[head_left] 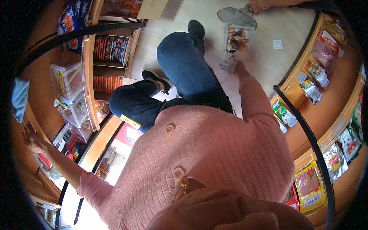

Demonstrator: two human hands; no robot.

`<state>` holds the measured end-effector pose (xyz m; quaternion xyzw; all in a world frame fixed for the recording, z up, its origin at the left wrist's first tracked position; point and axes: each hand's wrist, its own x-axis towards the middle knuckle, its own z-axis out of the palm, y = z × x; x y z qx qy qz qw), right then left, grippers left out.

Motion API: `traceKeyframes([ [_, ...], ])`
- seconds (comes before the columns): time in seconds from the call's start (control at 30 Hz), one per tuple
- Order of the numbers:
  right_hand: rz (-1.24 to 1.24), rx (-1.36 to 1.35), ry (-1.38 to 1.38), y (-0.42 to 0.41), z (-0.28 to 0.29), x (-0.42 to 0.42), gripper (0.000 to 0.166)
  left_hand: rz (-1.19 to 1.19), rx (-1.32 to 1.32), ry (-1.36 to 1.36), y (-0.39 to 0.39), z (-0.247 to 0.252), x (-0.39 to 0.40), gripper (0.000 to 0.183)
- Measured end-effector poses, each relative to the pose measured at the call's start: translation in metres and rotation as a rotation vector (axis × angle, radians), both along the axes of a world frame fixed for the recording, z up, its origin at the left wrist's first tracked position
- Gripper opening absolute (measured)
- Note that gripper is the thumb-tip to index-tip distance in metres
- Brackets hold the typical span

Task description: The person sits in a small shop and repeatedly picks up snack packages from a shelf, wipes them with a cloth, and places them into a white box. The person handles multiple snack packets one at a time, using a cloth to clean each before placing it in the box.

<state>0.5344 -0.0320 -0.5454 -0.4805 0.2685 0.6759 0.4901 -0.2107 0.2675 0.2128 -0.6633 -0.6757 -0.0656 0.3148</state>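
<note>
My left hand [36, 142] reaches out at the far left, its fingers around the thin handle of a blue duster [20, 99] in front of wooden shelving. My right hand [241, 70] is low over the floor, at the near end of a clear plastic container [238, 40] with yellow and brown snack packs inside. It appears to grip that end, though motion blur softens the fingers. Some crumpled greyish material [228, 62] shows beside these fingers. Past the container's far end is a grey fabric item [237, 16], possibly a shoe, at another person's bare limb [258, 5].
Wooden shelves [89, 72] with boxed snacks and clear plastic bins [72, 83] rise on the left. More snack bags fill the right shelves [319, 89]. A small white card [277, 44] lies on the pale floor [264, 57]. My bent knees [187, 63] take up the middle.
</note>
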Motion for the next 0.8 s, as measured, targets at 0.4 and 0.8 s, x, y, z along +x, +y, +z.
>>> traceKeyframes([
  [0.4,0.649,0.413,-1.056,0.140,0.367,0.000,0.032,-0.545,0.391,-0.517,-0.020,-0.029,0.083,0.026],
  [0.8,0.974,1.103,-1.421,0.126,0.508,-0.145,0.059,-0.672,-0.471,-0.779,-0.151,-0.177,0.370,0.081],
])
